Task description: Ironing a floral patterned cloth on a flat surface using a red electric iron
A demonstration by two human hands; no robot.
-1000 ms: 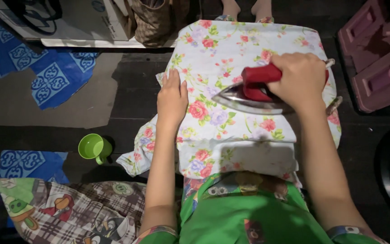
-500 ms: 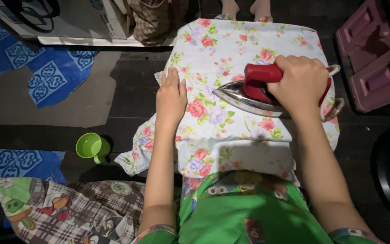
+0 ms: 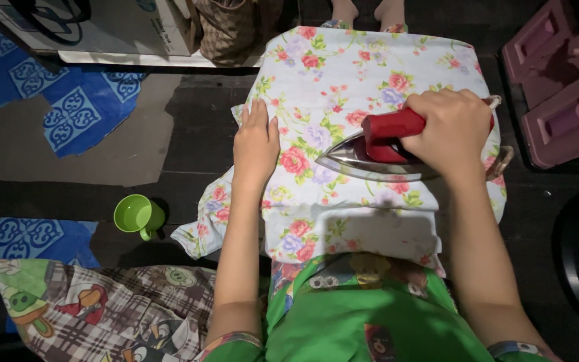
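A flat white cardboard package (image 3: 95,27) with a dark looping graphic and a small blue round mark lies at the top left, well away from the hand that grips the iron and beyond the flat hand. No labels, signs or screens show.

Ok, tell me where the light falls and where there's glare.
Head view: light pools on the floral cloth and both hands; floor edges sink into dark. The iron soleplate shows a bright sheen. The right hand casts shadow below.
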